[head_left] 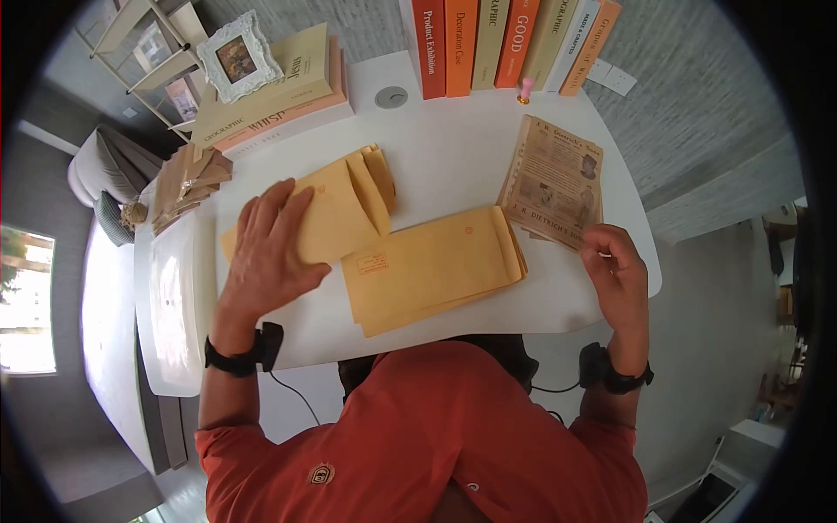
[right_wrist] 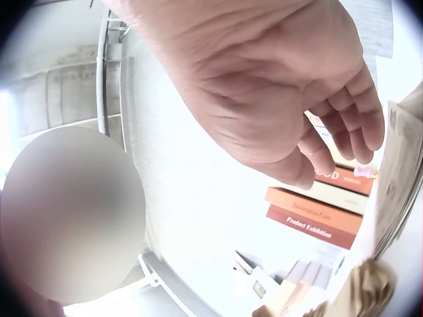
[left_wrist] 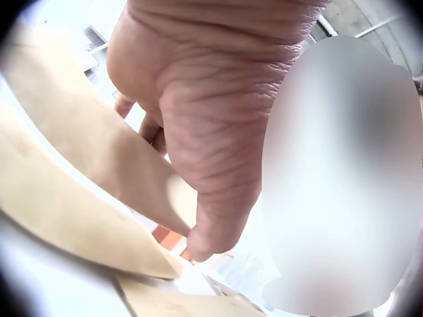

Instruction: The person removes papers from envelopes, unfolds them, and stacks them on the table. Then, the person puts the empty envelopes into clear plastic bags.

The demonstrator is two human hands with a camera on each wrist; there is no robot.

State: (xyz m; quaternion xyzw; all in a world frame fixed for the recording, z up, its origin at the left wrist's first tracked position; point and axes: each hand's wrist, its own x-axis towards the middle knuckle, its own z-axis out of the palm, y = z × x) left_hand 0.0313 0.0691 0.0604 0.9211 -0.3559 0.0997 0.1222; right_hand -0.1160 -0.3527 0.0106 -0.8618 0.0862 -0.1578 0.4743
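My left hand (head_left: pixel 272 253) rests over the left pile of yellow paper envelopes (head_left: pixel 336 213), fingers spread across its left part and thumb out to the side. Those envelopes fan apart at their far right end. Just to their right lies a second envelope pile (head_left: pixel 436 261), with a red stamped box at its left. My right hand (head_left: pixel 617 275) hovers by the near corner of a stack of brown newspaper-print sheets (head_left: pixel 558 179). Its fingers are loosely bent and hold nothing, as the right wrist view shows too.
Upright books (head_left: pixel 514 48) line the back edge, with a small pink pushpin-shaped object (head_left: pixel 525 91) before them. At the back left, stacked books (head_left: pixel 270 96) carry a white picture frame (head_left: pixel 240 61). Brown kraft paper pieces (head_left: pixel 187 183) lie at the left edge, above a clear plastic sheet (head_left: pixel 179 296).
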